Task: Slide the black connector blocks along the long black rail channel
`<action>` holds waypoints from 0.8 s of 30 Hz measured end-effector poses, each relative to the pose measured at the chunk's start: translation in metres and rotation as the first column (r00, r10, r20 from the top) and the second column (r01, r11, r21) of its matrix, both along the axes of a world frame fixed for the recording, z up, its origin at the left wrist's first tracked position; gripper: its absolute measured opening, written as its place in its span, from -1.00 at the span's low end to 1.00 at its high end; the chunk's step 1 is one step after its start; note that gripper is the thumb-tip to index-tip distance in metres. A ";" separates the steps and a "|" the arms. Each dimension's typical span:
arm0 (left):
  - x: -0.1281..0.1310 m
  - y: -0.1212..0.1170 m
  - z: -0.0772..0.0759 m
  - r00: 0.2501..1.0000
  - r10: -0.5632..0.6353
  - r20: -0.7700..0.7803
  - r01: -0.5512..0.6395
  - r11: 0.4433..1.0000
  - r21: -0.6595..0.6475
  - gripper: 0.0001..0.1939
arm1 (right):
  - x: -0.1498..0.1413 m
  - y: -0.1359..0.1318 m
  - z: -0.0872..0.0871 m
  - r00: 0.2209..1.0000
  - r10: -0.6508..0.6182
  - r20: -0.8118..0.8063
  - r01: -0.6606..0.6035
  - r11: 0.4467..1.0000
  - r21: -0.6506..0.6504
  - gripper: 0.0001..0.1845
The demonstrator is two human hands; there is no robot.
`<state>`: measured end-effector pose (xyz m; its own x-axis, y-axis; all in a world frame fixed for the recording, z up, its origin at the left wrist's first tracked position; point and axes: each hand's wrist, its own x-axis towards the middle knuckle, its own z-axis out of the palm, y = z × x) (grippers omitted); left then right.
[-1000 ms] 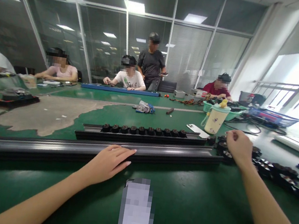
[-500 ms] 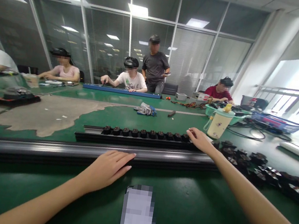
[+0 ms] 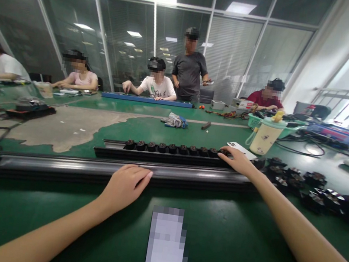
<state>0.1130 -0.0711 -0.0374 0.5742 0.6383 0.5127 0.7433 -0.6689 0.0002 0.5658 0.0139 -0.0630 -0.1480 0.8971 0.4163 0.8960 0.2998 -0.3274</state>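
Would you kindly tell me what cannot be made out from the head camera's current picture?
Head view, right hand: the hand itself hides whether it holds a part.
Head view, long black rail: the left hand covers part of it.
Head view, phone-like object: pixelation blurs its face, and the bottom edge cuts off its lower end.
Head view, dark pile of parts: overlap prevents counting, and the right edge cuts it off.

Right end of the rear rail [image 3: 163, 159] partly hidden behind the right hand [image 3: 238, 161].

Green table [image 3: 220, 243], black rails [image 3: 73, 167], gloves [image 3: 175, 121], cup [image 3: 262, 137]
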 end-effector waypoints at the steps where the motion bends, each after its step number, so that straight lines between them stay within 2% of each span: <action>1: 0.000 0.000 0.000 0.999 0.043 0.002 -0.043 0.999 0.002 -0.53 | 0.000 0.000 0.000 1.000 -0.009 -0.002 0.009 1.000 0.000 -0.52; 5: -0.001 0.003 0.002 0.991 0.130 -0.017 -0.130 0.991 -0.033 -0.49 | 0.001 0.001 0.001 0.999 -0.050 -0.018 0.050 0.999 -0.021 -0.58; 16: -0.001 0.002 0.007 0.989 0.146 -0.034 -0.149 0.986 -0.077 -0.46 | 0.003 0.003 0.000 0.994 -0.100 -0.034 0.099 0.994 -0.049 -0.61; 24: 0.000 0.001 0.009 0.989 0.139 -0.043 -0.143 0.984 -0.109 -0.44 | 0.006 0.008 -0.007 0.993 -0.115 0.024 0.115 0.993 0.008 -0.62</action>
<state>0.1133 -0.0701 -0.0282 0.4910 0.7661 0.4148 0.8310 -0.5547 0.0408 0.5715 0.0218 -0.0699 -0.0543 0.9062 0.4194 0.9323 0.1965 -0.3038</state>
